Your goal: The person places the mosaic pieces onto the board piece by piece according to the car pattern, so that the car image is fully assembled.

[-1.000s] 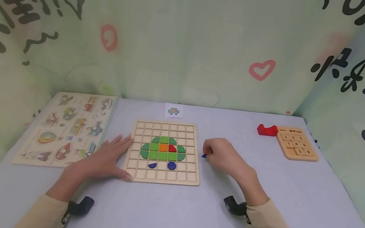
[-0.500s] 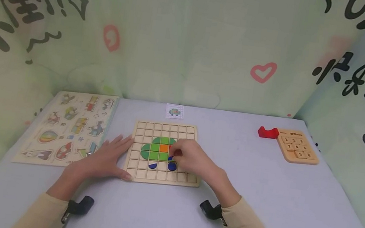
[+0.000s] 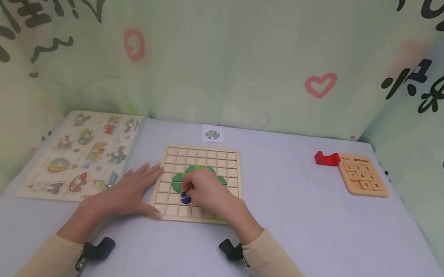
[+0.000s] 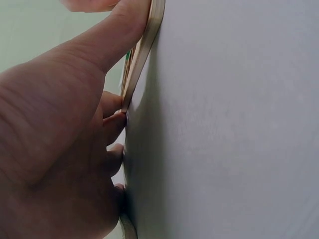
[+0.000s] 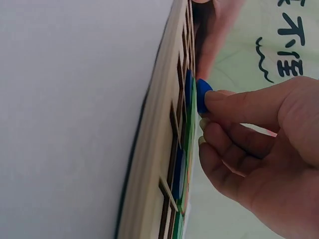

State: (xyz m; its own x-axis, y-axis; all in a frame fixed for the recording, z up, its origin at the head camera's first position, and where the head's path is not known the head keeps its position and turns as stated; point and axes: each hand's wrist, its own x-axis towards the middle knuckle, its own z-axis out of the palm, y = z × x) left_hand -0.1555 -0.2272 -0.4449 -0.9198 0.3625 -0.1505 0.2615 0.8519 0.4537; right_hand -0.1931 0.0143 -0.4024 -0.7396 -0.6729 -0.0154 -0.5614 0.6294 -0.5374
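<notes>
A wooden grid board (image 3: pixel 226 160) lies mid-table, with green pieces (image 3: pixel 176 182) and a blue half-round piece (image 3: pixel 185 200) set in its squares. My right hand (image 3: pixel 211 196) is over the board and covers much of the pattern. Between its thumb and index finger it pinches a small blue quarter-round piece (image 5: pixel 203 94), just above the blue piece in the grid. Spread along the board's left edge, my left hand (image 3: pixel 128 197) touches it, with the thumb (image 4: pixel 119 30) at the near corner.
Behind the board lies a small pattern card (image 3: pixel 212 134). A picture puzzle board (image 3: pixel 91 174) is at the left, beside and partly under the left hand. At the far right are a red block (image 3: pixel 327 159) and a wooden number puzzle (image 3: pixel 361 189).
From the table right of the board, my right hand has moved left over the grid, carrying the blue piece to the lower-left part of the pattern. The left hand has stayed in place.
</notes>
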